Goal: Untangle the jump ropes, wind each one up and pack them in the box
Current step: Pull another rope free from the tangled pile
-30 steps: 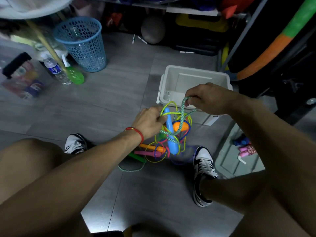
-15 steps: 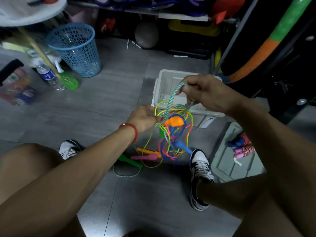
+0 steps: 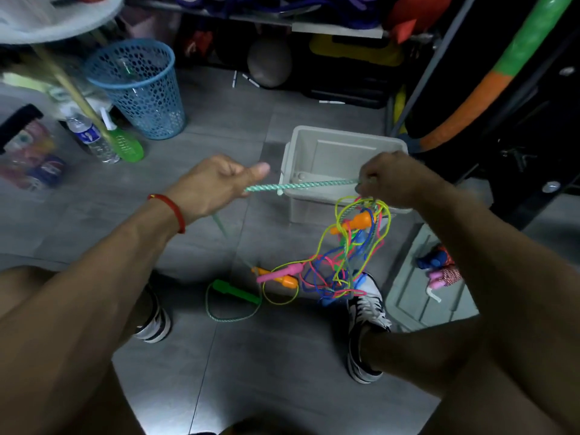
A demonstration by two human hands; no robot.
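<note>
A teal braided rope (image 3: 301,185) runs taut between my two hands. My left hand (image 3: 213,183) grips its left part, and the rope trails down from it to a green handle (image 3: 233,290) lying on the floor. My right hand (image 3: 389,178) pinches the rope's other part together with the top of a tangle of yellow, pink, blue and orange jump ropes (image 3: 348,255), which hangs from it down to the floor. An orange handle (image 3: 361,221) sits high in the tangle. The open white box (image 3: 314,146) stands just behind my hands.
A grey box lid (image 3: 417,296) with a few small items lies at the right. A blue mesh basket (image 3: 138,86), a water bottle (image 3: 91,136) and a green brush (image 3: 122,146) stand at the left. My shoes (image 3: 367,312) flank the tangle. Shelves and gear fill the back.
My left hand has pulled the teal rope out to the left, away from the tangle. My right hand stays by the box holding the tangle up, and the rope is now stretched straight between them.
</note>
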